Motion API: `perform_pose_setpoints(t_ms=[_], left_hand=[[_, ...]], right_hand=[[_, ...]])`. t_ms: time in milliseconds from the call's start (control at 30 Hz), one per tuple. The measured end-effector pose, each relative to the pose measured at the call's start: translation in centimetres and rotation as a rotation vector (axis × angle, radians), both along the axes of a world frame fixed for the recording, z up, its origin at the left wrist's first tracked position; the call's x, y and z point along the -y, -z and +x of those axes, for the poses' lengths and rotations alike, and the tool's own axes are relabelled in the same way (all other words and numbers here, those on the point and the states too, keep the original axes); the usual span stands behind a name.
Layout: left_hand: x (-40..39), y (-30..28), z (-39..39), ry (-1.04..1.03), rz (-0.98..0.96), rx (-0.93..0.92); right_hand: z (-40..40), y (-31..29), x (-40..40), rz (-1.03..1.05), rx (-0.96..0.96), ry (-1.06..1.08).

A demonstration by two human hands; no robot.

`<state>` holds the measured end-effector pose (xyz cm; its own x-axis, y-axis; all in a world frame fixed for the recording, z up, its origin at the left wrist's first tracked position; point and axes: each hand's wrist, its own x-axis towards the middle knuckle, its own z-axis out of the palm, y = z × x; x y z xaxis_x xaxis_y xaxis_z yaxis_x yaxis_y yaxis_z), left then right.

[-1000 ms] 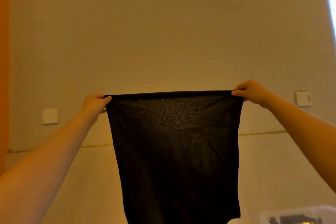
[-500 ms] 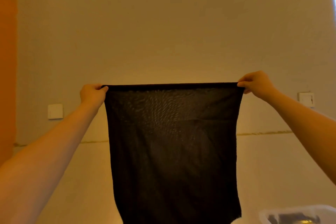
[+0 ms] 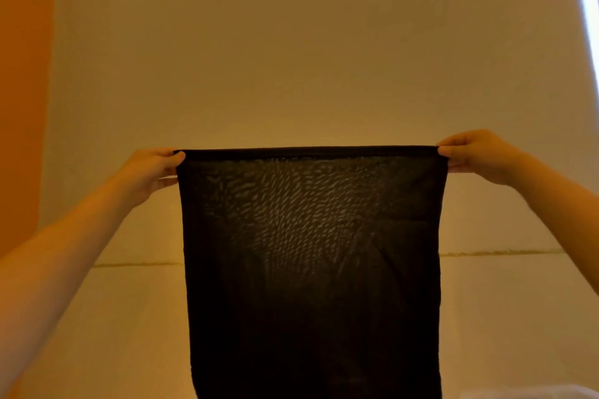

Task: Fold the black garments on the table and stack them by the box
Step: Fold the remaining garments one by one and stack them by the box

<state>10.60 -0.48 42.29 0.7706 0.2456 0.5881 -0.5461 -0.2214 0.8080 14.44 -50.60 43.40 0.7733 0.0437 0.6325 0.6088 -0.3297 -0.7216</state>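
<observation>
Your left hand (image 3: 147, 172) pinches one top corner of the black garment (image 3: 311, 269) between thumb and curled fingers, and your right hand (image 3: 476, 155) pinches the other, pulling the hem taut and level at arm's length. The sheer cloth hangs straight down before a plain wall (image 3: 308, 42), its lower edge out of view, light showing through its upper half

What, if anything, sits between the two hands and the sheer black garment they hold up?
Nothing visible does. The left hand and right hand each pinch a top corner of the sheer black garment directly, stretching its upper edge taut in front of the plain wall.
</observation>
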Motion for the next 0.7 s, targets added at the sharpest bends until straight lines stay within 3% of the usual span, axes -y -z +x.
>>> perform_pose_setpoints(t_ms=[167,467,700], left_hand=[[0.3,0.5,2.5,-0.041,0.038,-0.072],[-0.6,7.4,13.8,-0.133,-0.061,-0.310],[0.4,3.1,16.8,-0.076,-0.208,-0.088]], right_hand=[[2.9,0.5,-0.9,-0.058,-0.041,0.064],[13.7,6.5,-4.2,-0.132,-0.205,0.200],[17.4,3.5,-5.6,0.058,-0.015,0.318]])
